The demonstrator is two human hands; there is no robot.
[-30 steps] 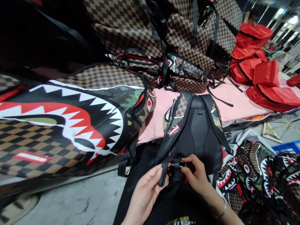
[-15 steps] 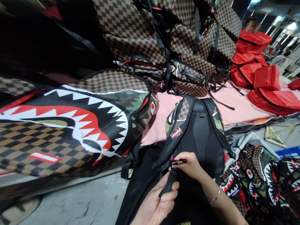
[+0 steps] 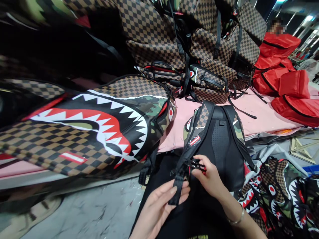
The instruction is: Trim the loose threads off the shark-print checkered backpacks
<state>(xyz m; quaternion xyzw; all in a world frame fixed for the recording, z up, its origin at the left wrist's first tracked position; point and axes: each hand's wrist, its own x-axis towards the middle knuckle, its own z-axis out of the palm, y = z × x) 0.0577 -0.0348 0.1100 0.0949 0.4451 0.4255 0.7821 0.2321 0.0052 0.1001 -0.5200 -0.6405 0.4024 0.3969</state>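
Observation:
A black-backed backpack [image 3: 221, 146] leans upright against the table edge in front of me, its padded back and shoulder straps facing me. My left hand [image 3: 159, 202] pinches the loose end of a black webbing strap [image 3: 177, 189] at the backpack's lower left. My right hand [image 3: 209, 176] is closed around small dark thread snips [image 3: 196, 165] with a bit of red on them. The snips' tips are close to the strap; whether they touch it I cannot tell.
A large shark-mouth backpack [image 3: 114, 126] lies on the pink table [image 3: 171, 139] at left. Checkered backpacks [image 3: 152, 26] are stacked behind, red bags [image 3: 294, 109] at right. More shark-print bags [image 3: 276, 189] are heaped at lower right. A person [image 3: 277, 26] is at the far right.
My left fingers have shifted from wrapping the strap to pinching it flatter. My right hand has turned, so the snips show more clearly. The whole view has swung slightly left.

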